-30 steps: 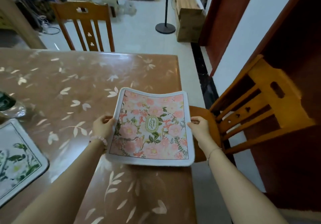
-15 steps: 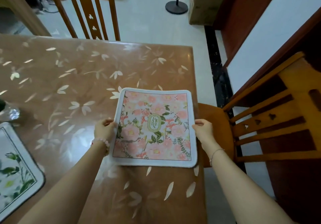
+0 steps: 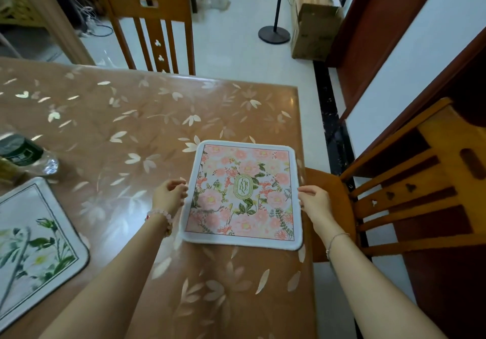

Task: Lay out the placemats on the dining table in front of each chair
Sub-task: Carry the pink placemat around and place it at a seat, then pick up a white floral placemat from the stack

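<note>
Fingers [image 3: 181, 188] of the left hand [image 3: 168, 197] were curled against the left edge of the pink placemat [image 3: 243, 194], pinching its white border about halfway along. The right hand [image 3: 314, 203] pinched the opposite edge in the same way, thumb on top. A beaded bracelet [image 3: 160, 215] sat on the left wrist and a thin chain [image 3: 335, 238] on the right.

The pink placemat lay flat on the desk [image 3: 131, 128] near its right-hand end, its right edge close to the desk's edge. It was directly in front of the side chair [image 3: 420, 180], whose seat was partly tucked under the desk. Pink flowers and a green oval emblem covered the mat.

Well apart, at the lower left, the white placemat [image 3: 34, 246] with green leaves lay on the desk, cut off by the frame. Just beyond it was a clear bottle [image 3: 22, 153] with a dark label; whether it stood or lay could not be told. The far chair [image 3: 152, 28] stood at the desk's far side. On the pale floor beyond were a black stand [image 3: 274, 34] and a cardboard box [image 3: 313, 30].
</note>
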A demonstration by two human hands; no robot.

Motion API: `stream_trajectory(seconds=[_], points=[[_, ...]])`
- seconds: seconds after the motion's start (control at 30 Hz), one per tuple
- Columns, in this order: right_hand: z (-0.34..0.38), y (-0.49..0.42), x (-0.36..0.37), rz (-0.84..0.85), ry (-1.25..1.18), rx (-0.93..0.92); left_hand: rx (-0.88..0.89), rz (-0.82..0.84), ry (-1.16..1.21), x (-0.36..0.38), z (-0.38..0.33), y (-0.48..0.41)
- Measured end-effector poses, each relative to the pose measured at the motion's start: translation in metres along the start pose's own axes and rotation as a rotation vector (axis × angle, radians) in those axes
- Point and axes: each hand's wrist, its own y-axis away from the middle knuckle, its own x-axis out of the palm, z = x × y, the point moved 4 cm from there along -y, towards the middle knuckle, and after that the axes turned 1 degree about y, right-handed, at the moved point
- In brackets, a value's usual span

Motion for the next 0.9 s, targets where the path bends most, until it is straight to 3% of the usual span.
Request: stream_trajectory(seconds=[0.3, 0.6, 0.9], points=[[0.020, 0.064, 0.046, 0.255, -0.049, -0.168, 0.088, -0.085, 0.180, -0.070, 0.014, 0.089], [0.021, 0.164, 0.159, 0.613, 0.023, -0.273, 0.040, -0.361, 0.321, -0.195, 0.080, 0.184], [0.031, 0.243, 0.271, 0.814, 0.134, -0.296, -0.034, -0.510, 0.448, -0.305, 0.139, 0.170]])
